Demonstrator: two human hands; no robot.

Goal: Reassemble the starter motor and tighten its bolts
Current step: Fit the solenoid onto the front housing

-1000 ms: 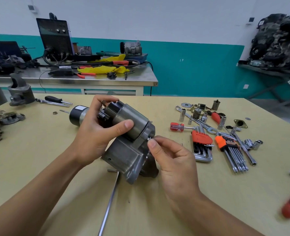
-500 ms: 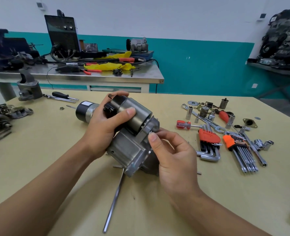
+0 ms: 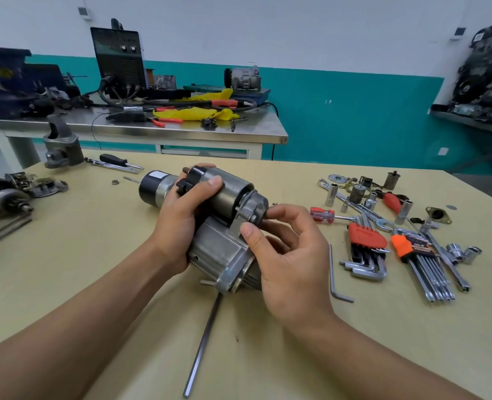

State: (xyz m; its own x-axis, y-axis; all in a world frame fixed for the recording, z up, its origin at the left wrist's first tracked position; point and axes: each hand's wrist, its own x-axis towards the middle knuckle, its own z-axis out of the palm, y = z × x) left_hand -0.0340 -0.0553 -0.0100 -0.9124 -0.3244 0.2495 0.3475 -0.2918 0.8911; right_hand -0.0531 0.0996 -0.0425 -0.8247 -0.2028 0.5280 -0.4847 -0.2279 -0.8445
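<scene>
Ok, left hand [image 3: 178, 223] is gripping the motor [image 3: 219, 252] mid-frame over the table [image 3: 94, 255], fingers wrapping its upper cylinder. Right hand [image 3: 291, 267] is pinching a bolt [image 3: 255, 218] at the flange. Hex keys [image 3: 366, 249] lying centre right.

Left hand [image 3: 181, 223] grips the starter motor [image 3: 219, 249]; right hand [image 3: 294, 264] pinches its bolt [image 3: 253, 218] between thumb and forefinger.

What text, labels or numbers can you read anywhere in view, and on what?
Nothing can be read.
White label on the motor: too blurred to read.
Black print on the orange hex key holder: too small to read.
Panel markings on the welder: too small to read.
</scene>
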